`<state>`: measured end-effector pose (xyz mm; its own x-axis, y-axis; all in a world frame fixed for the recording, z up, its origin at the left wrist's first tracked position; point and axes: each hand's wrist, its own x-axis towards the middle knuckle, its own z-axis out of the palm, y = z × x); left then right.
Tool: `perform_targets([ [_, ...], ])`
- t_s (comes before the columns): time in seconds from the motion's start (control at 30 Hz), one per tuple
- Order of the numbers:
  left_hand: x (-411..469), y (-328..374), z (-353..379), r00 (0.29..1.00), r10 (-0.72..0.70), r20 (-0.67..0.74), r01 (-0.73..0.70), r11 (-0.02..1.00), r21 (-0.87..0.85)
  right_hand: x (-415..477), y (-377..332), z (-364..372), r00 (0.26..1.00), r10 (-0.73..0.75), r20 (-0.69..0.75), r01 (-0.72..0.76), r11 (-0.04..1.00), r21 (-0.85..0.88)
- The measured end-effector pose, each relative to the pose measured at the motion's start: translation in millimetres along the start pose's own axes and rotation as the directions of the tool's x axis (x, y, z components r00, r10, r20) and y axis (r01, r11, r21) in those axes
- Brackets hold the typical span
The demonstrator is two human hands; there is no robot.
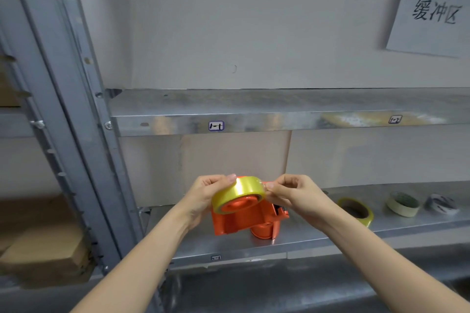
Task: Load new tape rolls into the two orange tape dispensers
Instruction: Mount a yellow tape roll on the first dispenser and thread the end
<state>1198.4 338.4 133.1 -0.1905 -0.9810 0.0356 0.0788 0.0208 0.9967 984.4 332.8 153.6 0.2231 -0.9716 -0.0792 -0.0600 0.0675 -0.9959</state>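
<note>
An orange tape dispenser (pixel 241 222) is held above the lower metal shelf (pixel 318 234), with a yellow tape roll (pixel 237 189) seated on its hub. My left hand (pixel 203 195) grips the roll and dispenser from the left, thumb on top of the roll. My right hand (pixel 292 192) pinches at the roll's right edge with thumb and fingertips. A second yellow tape roll (pixel 356 209) lies flat on the shelf to the right. I see only one dispenser.
Further right on the shelf lie a cream tape roll (pixel 403 203) and a grey-white roll (pixel 442 203). An upper shelf (pixel 279 119) runs across above. A grey upright post (pixel 84 134) stands at left, with cardboard boxes (pixel 43 249) beyond. A paper sign (pixel 432 15) hangs on the wall.
</note>
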Motion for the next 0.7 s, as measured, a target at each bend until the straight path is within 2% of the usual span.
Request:
perform_targets([
  [0.1,0,-1,-1,1.000,0.023,-0.007,-0.023,1.000,0.010,1,0,-2,0.999,0.009,0.041,-0.012,0.998,0.057],
  [0.27,3,-6,-2,0.999,0.020,-0.044,-0.021,0.999,-0.036,4,4,-4,1.000,0.025,0.016,-0.028,0.984,0.179],
  [0.4,6,-10,-2,0.998,0.004,-0.057,-0.007,0.999,-0.046,3,1,-5,1.000,-0.009,0.000,0.009,0.997,0.083],
  [0.57,8,-16,-2,0.996,0.016,-0.091,-0.024,0.996,-0.081,2,1,-10,0.999,-0.022,-0.050,0.011,0.979,-0.203],
  [0.7,9,-18,1,0.993,0.035,-0.113,-0.044,0.996,-0.076,3,2,-12,0.997,0.001,-0.076,-0.019,0.971,-0.240],
])
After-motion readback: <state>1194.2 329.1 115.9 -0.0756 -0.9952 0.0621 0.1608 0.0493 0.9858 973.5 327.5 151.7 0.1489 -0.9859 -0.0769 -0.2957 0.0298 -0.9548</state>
